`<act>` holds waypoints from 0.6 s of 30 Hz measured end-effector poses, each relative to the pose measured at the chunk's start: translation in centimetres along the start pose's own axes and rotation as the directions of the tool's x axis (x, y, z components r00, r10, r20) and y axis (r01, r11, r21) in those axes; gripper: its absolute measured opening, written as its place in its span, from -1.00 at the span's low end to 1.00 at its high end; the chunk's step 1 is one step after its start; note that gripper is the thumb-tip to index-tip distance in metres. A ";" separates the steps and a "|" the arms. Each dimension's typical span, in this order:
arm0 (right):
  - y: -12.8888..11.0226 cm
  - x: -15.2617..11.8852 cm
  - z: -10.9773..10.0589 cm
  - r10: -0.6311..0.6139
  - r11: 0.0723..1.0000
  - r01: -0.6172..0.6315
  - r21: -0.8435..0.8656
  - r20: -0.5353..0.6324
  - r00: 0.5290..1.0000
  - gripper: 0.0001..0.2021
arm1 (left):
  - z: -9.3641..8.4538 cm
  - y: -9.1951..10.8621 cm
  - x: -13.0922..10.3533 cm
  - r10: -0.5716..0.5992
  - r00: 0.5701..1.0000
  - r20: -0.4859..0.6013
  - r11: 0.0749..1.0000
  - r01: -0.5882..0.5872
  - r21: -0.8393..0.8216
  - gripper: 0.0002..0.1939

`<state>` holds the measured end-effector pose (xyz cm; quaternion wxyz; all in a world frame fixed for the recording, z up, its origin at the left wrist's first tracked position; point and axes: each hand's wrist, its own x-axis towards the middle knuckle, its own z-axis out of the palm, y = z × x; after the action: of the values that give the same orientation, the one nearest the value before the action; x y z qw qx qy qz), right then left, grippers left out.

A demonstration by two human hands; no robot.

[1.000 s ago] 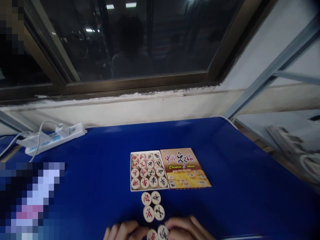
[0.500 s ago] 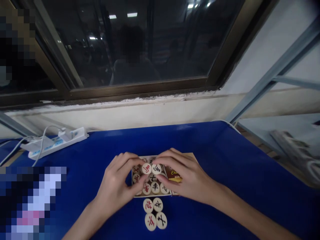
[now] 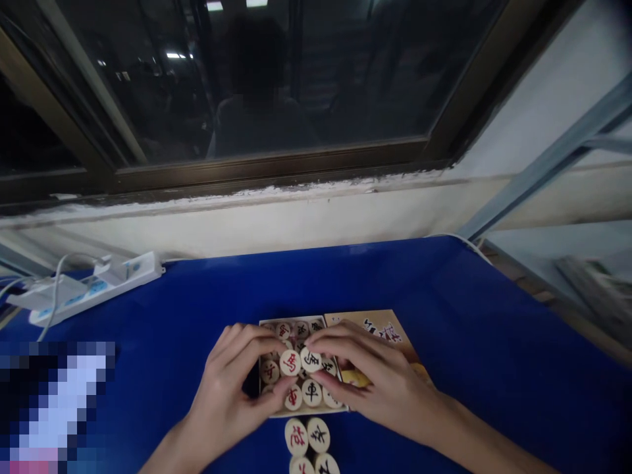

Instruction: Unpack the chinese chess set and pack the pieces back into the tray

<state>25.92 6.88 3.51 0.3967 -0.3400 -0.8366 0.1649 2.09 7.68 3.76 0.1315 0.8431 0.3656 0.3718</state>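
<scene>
Between thumb and fingers, my left hand (image 3: 237, 375) pinches a red-marked xiangqi piece (image 3: 290, 363). My right hand (image 3: 365, 365) grips a black-marked xiangqi piece (image 3: 311, 359) right beside it, the two discs nearly touching. Both are held over an open box (image 3: 276, 415) that contains several more round pieces with red and black characters, partly hidden by my fingers. The printed lid (image 3: 390, 329) lies right of the box, partly under my right hand. In front of the box, several pieces sit in pairs, such as a red-marked piece (image 3: 296, 437) and a black-marked piece (image 3: 318, 434).
A white power strip (image 3: 123, 276) with plugs and cables lies at the back left of the blue table (image 3: 222, 283). Behind are a wall and a dark window (image 3: 316, 85). A metal frame (image 3: 553, 158) rises at the right. A blurred-out patch covers the lower left.
The whole view has shifted, so the box, hands and table pieces appear lower. Both hands still hold the same two pieces, now slightly nearer the front row of the box.
</scene>
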 end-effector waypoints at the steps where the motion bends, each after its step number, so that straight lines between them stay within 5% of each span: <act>1: 0.0 0.0 0.0 0.000 1.000 0.000 0.000 0.000 1.000 -0.75 | -0.1 -0.1 0.0 -0.004 1.000 0.016 1.000 0.004 0.000 -0.80; 11: 0.4 0.4 0.3 0.048 0.995 -0.040 -0.092 0.091 0.995 -0.91 | -0.2 -1.4 0.0 -0.052 0.980 0.192 0.988 0.023 0.150 -0.77; 18: 0.3 0.5 0.0 0.125 0.992 -0.128 0.007 0.152 0.980 -0.80 | -0.3 -1.7 0.1 -0.050 0.977 0.209 0.991 0.022 0.133 -0.89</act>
<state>25.88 7.44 3.60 0.3234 -0.3757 -0.8396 0.2220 1.01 8.90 3.21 0.1212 0.8779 0.3880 0.2530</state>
